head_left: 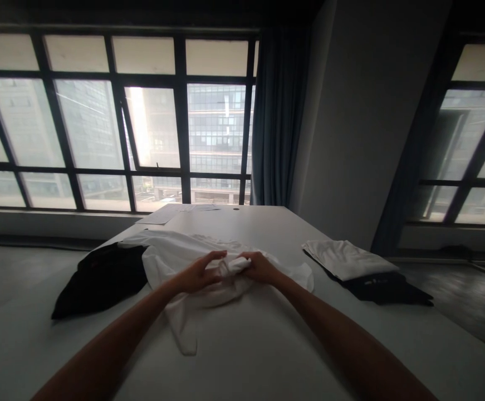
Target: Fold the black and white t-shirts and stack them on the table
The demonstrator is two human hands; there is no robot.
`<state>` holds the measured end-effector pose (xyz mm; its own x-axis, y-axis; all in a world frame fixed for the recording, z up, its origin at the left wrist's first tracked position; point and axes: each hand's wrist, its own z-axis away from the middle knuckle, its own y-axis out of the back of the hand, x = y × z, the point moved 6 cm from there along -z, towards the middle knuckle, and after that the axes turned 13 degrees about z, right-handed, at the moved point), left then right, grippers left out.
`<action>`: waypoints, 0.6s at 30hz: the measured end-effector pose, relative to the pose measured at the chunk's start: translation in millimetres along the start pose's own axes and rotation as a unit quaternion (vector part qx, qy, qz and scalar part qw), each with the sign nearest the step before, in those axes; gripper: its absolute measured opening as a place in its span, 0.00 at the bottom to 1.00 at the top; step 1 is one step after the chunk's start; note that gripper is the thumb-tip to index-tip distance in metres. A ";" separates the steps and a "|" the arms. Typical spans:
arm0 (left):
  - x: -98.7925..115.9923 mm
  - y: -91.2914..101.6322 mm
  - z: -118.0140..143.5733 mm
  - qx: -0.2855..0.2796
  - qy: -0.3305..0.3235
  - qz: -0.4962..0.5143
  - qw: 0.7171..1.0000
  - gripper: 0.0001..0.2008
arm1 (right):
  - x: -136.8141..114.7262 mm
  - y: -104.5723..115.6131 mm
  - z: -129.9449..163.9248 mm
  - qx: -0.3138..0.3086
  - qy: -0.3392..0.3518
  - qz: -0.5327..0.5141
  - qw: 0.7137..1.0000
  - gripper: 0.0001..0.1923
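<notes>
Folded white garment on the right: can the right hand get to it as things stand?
Probably yes, once it lets go: the right hand grips the crumpled white garment, and only bare table lies before the folded white garment.

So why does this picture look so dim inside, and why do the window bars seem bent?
In the head view, bright daylight through the windows backlights the room, so both forearms, the left hand and right hand on the white garment look dark, and the black cloth loses detail. The wide lens bows the frames and tilts the wall at the edges.
</notes>
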<state>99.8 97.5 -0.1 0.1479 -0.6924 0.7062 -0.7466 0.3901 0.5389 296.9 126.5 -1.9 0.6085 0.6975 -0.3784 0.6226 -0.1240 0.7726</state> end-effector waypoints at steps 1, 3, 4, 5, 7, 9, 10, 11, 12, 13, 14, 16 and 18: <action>-10.0 15.1 7.4 0.003 0.030 -0.045 0.999 0.34 | 11.7 15.4 -2.7 0.040 -0.020 0.018 0.999 0.13; -34.2 46.1 23.8 0.004 0.097 -0.114 0.989 0.35 | 44.5 58.9 0.7 0.183 -0.099 0.037 0.977 0.13; -46.8 59.7 31.7 0.006 0.126 -0.147 0.981 0.36 | 63.2 80.8 8.5 0.262 -0.154 0.043 0.952 0.14; -58.9 71.0 38.6 0.010 0.150 -0.182 0.972 0.37 | 81.1 99.0 19.5 0.327 -0.209 0.051 0.920 0.15; -81.2 85.8 49.0 0.026 0.193 -0.238 0.952 0.39 | 109.4 118.9 40.0 0.373 -0.270 0.062 0.886 0.19; -98.3 89.7 54.2 0.040 0.223 -0.258 0.939 0.42 | 133.1 121.9 58.3 0.348 -0.320 0.066 0.879 0.22; -104.2 88.7 55.0 0.048 0.231 -0.255 0.938 0.41 | 143.0 118.6 65.4 0.315 -0.340 0.066 0.884 0.22; -108.1 86.7 54.5 0.056 0.233 -0.248 0.939 0.40 | 151.3 113.4 70.8 0.275 -0.354 0.064 0.891 0.22; -110.2 84.1 53.2 0.064 0.231 -0.242 0.940 0.39 | 157.3 107.4 74.2 0.235 -0.361 0.062 0.900 0.22; -110.9 81.0 51.4 0.070 0.227 -0.236 0.942 0.37 | 160.4 101.9 75.3 0.203 -0.358 0.059 0.910 0.22; -110.6 77.7 49.2 0.075 0.224 -0.232 0.944 0.35 | 160.8 97.6 74.8 0.183 -0.351 0.055 0.917 0.21; -107.3 70.0 43.8 0.075 0.217 -0.227 0.947 0.31 | 153.2 92.9 69.2 0.183 -0.334 0.051 0.923 0.20; -100.5 60.5 37.6 0.068 0.210 -0.226 0.949 0.31 | 133.2 86.6 57.5 0.203 -0.298 0.000 0.933 0.22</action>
<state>15.3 167.9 -55.8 0.6970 -0.4561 0.5533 -0.6179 0.0094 0.7862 460.2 168.1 -14.7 0.6983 0.1974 -0.6880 0.6846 -0.4646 0.5616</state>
